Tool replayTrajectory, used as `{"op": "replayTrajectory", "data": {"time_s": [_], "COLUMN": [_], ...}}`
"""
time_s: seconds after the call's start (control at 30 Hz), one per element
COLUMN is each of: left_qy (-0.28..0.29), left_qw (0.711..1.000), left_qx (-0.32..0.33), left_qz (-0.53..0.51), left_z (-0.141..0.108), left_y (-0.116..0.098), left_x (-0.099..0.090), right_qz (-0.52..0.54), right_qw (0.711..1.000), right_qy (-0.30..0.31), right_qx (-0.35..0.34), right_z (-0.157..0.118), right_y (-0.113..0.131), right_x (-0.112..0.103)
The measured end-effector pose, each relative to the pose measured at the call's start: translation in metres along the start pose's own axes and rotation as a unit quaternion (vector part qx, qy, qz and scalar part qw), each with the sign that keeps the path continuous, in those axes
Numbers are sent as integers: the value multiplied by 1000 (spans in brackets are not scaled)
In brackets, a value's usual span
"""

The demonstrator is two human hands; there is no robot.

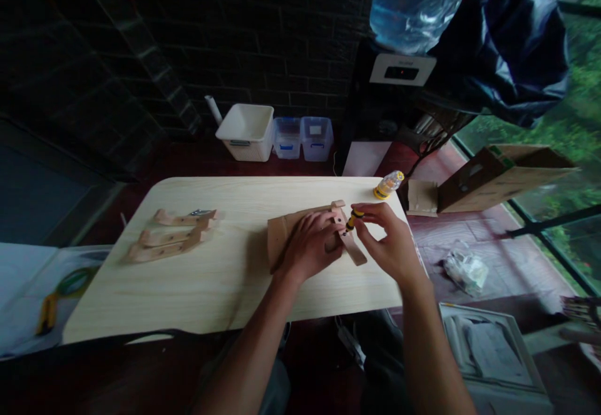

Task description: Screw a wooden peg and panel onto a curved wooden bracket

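Note:
My right hand (pixel 387 243) grips a short yellow-and-black screwdriver (pixel 355 216) between thumb and fingers. Its tip points down at a dark screw in a pale wooden strip (pixel 353 249) with a curved end. This strip lies against the right end of a brown box-like piece (pixel 278 233). My left hand (pixel 312 240) reaches over that piece, fingers bent and holding it at the strip; its underside is hidden by the hand. Near the table's left end lie several shaped wooden pieces (pixel 164 249) with dark holes, and some small metal items (pixel 201 212) rest beside them.
A clear bottle-shaped container with yellow ends (pixel 389 184) stands at the table's (pixel 206 296) back right corner. Behind the table are a white bin (pixel 246 124), two clear plastic boxes (pixel 315 139) and a water dispenser (pixel 366 121). A cardboard box (pixel 498 180) sits on the floor to the right.

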State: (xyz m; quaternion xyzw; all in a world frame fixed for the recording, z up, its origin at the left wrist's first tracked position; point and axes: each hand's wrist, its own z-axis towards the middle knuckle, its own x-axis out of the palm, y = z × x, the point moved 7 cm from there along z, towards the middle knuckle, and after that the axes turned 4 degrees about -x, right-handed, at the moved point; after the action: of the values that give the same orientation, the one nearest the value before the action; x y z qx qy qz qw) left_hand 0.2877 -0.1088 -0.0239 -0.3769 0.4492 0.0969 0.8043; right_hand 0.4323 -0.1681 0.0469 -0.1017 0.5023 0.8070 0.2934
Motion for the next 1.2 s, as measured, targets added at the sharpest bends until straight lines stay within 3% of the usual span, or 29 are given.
{"op": "replayTrajectory", "data": {"time_s": [0.2,0.4,0.63,0.8,1.07,1.2], "left_qy": [5,3,47,18,-24,-37], "left_qw": [999,998,994,994,994,994], "left_qx": [36,22,37,16,7,15], "left_qz": [-30,-54,-88,-104,-107,-97], "left_z": [2,12,24,27,26,23], "left_y": [4,11,21,24,23,23], "left_x": [-1,-1,0,2,4,5], "right_qz": [95,134,201,222,186,212], "right_qw": [993,985,973,963,974,961], "right_qy": [-55,-99,-95,-135,-96,-131], "right_qx": [40,51,63,79,87,118], "right_z": [-15,-19,-7,-17,-18,-26], "right_y": [-27,-38,-43,-52,-54,-68], "right_x": [12,20,22,17,19,24]}}
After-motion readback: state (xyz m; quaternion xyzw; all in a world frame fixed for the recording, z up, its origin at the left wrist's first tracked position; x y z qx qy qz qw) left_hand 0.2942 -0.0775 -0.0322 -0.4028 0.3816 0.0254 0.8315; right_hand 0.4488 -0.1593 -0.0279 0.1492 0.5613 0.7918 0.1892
